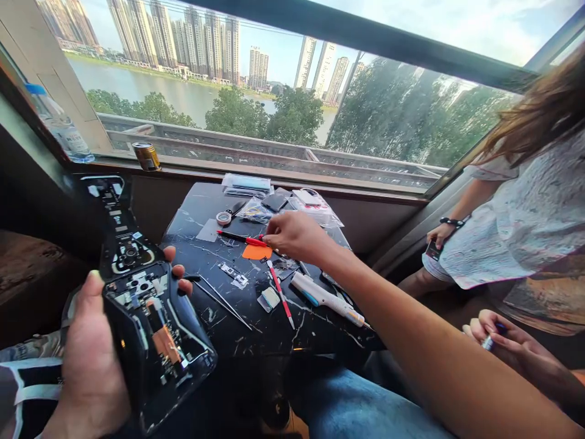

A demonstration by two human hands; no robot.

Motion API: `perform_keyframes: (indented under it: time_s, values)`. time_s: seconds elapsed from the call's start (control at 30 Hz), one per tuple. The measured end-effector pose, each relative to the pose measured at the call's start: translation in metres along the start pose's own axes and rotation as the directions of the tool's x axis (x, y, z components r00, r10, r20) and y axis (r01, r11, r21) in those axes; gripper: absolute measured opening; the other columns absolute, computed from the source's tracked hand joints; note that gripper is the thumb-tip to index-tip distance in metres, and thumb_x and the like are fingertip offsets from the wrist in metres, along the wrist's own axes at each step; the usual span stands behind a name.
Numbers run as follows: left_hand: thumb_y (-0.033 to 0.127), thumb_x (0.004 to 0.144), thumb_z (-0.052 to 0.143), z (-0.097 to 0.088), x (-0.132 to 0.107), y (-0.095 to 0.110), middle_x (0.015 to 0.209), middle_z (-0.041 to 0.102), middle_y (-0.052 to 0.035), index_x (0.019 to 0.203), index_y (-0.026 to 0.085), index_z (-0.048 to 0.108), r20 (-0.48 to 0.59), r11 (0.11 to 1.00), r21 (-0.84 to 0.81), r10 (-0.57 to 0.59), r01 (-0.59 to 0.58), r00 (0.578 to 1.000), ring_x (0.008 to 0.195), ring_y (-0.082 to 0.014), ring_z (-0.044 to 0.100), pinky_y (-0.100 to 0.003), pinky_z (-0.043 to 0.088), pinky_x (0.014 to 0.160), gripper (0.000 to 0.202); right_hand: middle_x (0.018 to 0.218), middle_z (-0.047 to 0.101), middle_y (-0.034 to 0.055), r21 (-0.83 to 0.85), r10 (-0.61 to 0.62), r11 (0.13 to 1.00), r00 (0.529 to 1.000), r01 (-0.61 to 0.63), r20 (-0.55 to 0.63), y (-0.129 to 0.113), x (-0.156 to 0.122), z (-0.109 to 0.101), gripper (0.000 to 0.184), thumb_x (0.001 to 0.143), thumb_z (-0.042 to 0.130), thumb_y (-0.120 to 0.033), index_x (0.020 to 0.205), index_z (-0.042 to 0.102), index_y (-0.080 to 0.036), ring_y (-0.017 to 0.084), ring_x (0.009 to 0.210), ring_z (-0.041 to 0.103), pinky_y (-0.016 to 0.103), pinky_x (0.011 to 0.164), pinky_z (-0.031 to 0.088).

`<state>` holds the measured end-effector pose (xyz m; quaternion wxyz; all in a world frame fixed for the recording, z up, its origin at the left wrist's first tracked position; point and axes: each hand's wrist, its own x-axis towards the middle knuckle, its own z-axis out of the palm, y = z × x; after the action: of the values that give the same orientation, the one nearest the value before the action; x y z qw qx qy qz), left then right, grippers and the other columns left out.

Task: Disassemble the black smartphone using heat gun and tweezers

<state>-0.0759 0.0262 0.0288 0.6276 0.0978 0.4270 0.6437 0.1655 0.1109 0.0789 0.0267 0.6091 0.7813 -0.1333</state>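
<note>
While the left hand (91,366) holds it up close, an opened phone (158,332) sits right by the camera, with small boards and a copper-colored strip showing. The thumb lies on one side and the fingers curl around the far edge, so the phone seems safe from slipping and its insides face up. A long dark piece (119,225) with more small parts sticks up from its top end. Past it, the right hand (295,236) reaches over a black marble table (192,244). Its fingers are a little spread and come down by the tip of a red-handled tool (242,239), but it is hard to tell if they pinch it. An orange pick (256,252) lies just below that tip. Thin tweezers (223,302) and a white electric tool (326,299) lie close by, easy to reach. Plastic bags (247,186) are piled at the far end. To the right, another person (484,244) stands by a big window (274,79) that looks out on a river (155,91) and tall towers (205,46).
</note>
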Motion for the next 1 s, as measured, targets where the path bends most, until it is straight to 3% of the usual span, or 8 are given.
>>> perform_keyframes:
  time_s: [0.1,0.17,0.33,0.47,0.63,0.77,1.0]
  values:
    - [0.06,0.106,0.034,0.014,0.003,-0.013,0.095,0.078,-0.012,0.134,0.009,0.068,0.148,0.998,0.058,-0.038,0.03,0.988,0.075,-0.0228,0.076,-0.037,0.067,0.061,0.067,0.131,0.069,0.0099,-0.004,0.064,0.998,0.989,-0.064,0.132,0.023,-0.016,0.016,0.031,0.104,0.067,-0.038,0.129,0.068,-0.019,0.024,0.108,0.071,0.044,0.091,0.063]
    - [0.058,0.107,0.033,0.017,0.005,-0.023,0.095,0.078,-0.0116,0.133,0.01,0.068,0.174,0.997,0.038,-0.078,0.073,0.982,0.075,-0.0222,0.077,-0.038,0.067,0.064,0.065,0.131,0.069,0.0099,-0.028,0.101,0.995,0.982,-0.098,0.159,0.036,-0.023,0.02,0.031,0.104,0.068,-0.038,0.129,0.068,-0.02,0.024,0.109,0.071,0.044,0.092,0.062]
    - [0.057,0.106,0.034,0.023,0.006,-0.047,0.093,0.08,-0.0124,0.132,0.013,0.07,0.095,0.982,0.062,-0.185,0.18,0.978,0.068,-0.0254,0.078,-0.044,0.066,0.055,0.062,0.136,0.067,0.0105,-0.183,0.349,0.924,0.936,-0.336,0.04,0.087,-0.028,0.002,0.033,0.104,0.067,-0.038,0.132,0.067,-0.02,0.026,0.114,0.069,0.047,0.097,0.061]
    - [0.056,0.108,0.028,0.026,0.007,-0.06,0.093,0.082,-0.0141,0.136,0.019,0.069,0.013,0.932,0.066,-0.359,0.357,0.933,0.07,-0.0328,0.08,-0.058,0.066,0.058,0.062,0.135,0.067,0.0106,-0.253,0.465,0.864,0.883,-0.435,0.069,0.114,-0.022,0.017,0.034,0.103,0.068,-0.038,0.132,0.066,-0.02,0.025,0.113,0.07,0.047,0.095,0.061]
    - [0.057,0.108,0.027,0.024,0.008,-0.067,0.099,0.083,-0.0189,0.139,0.017,0.068,0.041,0.931,0.061,-0.363,0.361,0.931,0.07,-0.0342,0.081,-0.055,0.065,0.054,0.066,0.136,0.067,0.011,-0.254,0.489,0.856,0.865,-0.451,0.112,0.124,-0.01,0.043,0.035,0.103,0.068,-0.038,0.133,0.066,-0.02,0.026,0.114,0.069,0.047,0.096,0.061]
    - [0.06,0.107,0.027,0.015,0.011,-0.071,0.1,0.083,-0.0178,0.141,0.018,0.067,0.13,0.938,0.07,-0.346,0.339,0.929,0.072,-0.0344,0.081,-0.061,0.065,0.062,0.067,0.136,0.067,0.0108,-0.207,0.462,0.878,0.875,-0.431,0.141,0.132,-0.009,0.043,0.034,0.104,0.067,-0.038,0.133,0.066,-0.02,0.025,0.113,0.07,0.047,0.095,0.061]
    - [0.06,0.106,0.034,0.0,0.018,-0.076,0.105,0.082,-0.0176,0.145,0.015,0.064,0.252,0.957,0.071,-0.29,0.281,0.923,0.079,-0.0344,0.081,-0.061,0.066,0.068,0.067,0.135,0.067,0.0104,-0.14,0.421,0.905,0.896,-0.402,0.144,0.141,-0.014,0.042,0.034,0.103,0.068,-0.038,0.132,0.066,-0.02,0.026,0.114,0.07,0.047,0.096,0.061]
